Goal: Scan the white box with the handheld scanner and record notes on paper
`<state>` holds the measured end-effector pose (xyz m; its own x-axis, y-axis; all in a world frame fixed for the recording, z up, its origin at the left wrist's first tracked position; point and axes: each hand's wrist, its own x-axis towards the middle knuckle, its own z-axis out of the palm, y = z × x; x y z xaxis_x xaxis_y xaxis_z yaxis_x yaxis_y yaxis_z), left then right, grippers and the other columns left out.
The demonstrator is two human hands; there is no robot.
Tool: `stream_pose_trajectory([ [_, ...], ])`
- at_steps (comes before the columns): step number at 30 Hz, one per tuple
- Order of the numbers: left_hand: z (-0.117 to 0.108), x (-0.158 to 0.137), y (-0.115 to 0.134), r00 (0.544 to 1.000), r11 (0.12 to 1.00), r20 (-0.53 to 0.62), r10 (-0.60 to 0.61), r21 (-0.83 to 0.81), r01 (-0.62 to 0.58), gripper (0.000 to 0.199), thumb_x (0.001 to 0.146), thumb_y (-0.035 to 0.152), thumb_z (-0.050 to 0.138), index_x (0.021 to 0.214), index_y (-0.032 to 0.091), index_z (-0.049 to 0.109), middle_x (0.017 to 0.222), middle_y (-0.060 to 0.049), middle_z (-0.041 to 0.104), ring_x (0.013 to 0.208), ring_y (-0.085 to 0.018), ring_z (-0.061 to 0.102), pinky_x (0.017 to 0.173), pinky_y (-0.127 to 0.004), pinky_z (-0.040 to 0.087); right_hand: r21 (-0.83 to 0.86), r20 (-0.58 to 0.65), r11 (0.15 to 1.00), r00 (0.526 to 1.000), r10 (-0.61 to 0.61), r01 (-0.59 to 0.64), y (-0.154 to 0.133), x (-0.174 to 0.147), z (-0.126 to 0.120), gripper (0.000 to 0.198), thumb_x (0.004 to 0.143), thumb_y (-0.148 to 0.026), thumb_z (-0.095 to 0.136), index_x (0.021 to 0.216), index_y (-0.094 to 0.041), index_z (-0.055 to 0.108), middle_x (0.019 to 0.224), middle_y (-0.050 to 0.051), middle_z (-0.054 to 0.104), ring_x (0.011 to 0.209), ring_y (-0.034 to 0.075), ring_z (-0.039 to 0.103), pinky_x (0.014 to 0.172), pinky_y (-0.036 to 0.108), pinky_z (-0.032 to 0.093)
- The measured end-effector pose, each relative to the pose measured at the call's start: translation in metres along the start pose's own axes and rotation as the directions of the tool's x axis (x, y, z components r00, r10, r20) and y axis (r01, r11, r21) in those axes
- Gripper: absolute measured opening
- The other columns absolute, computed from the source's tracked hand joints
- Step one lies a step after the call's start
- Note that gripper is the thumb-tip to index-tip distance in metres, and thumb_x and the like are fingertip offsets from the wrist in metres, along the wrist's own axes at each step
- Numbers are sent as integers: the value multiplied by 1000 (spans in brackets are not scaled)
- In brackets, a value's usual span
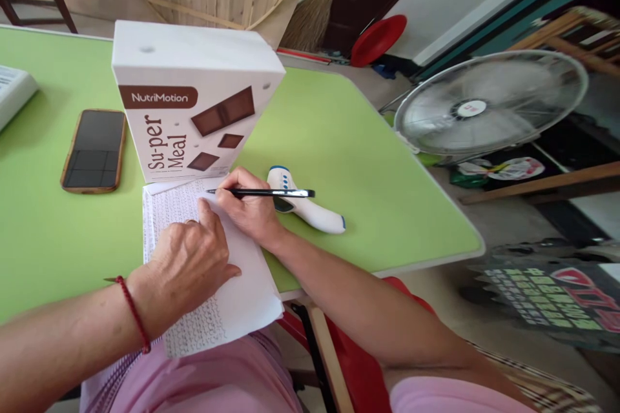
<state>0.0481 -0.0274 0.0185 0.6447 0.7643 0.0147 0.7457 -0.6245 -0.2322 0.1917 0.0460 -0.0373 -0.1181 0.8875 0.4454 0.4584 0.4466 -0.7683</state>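
Note:
My right hand [252, 206] is closed around a black pen [285, 193], with the tip at the upper part of a white paper sheet [247, 277]. Lines of small handwriting cover the sheet's left side; its right side is blank. Resting on the paper, my left hand [188, 251] has its index finger stretched toward the pen tip and its thumb spread out to the right. Just beyond the paper stands a white and brown box [198, 103] marked NutriMotion. A white handheld infrared thermometer [314, 213] lies right of my right hand, partly behind the pen.
On the green table [349, 155], a phone [94, 150] in a wooden-edged case lies left of the box. A white object [14, 93] sits at the far left edge. Beyond the table's right side is a fan [469, 106]; a red stool [358, 361] is below.

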Motion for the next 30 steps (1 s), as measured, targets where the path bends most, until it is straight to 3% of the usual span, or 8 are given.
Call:
stream_pose_trajectory([
  [4,-1,1,0,1000,1000,-12,-3,-23,2,63,86,59,65,104,-1,70,107,-27,67,50,-16,57,40,-28,28,18,-24,1000,1000,-15,16,0,0,-1,12,78,-19,54,69,-24,49,58,-5,57,55,12,52,56,27,45],
  [14,1,1,1,1000,1000,2,-9,-27,9,65,86,61,64,102,-2,69,115,-32,64,52,-17,58,41,-27,30,22,6,1000,1000,-5,5,0,0,0,11,80,-21,55,71,-24,51,61,-5,59,57,12,53,57,27,46],
  [25,-1,2,0,999,999,31,5,-41,-4,65,88,58,63,104,-4,68,104,-30,68,52,-18,59,41,-28,27,7,24,1000,1000,7,-7,-1,-1,-1,11,80,-21,55,70,-24,51,61,-5,58,58,12,53,58,27,46],
  [30,-2,2,0,999,1000,33,15,-24,-14,68,89,59,62,109,-6,67,114,-35,64,53,-18,60,41,-28,30,-6,16,1000,1000,3,-3,2,0,1,11,80,-21,55,70,-24,51,60,-5,58,57,12,53,57,26,46],
])
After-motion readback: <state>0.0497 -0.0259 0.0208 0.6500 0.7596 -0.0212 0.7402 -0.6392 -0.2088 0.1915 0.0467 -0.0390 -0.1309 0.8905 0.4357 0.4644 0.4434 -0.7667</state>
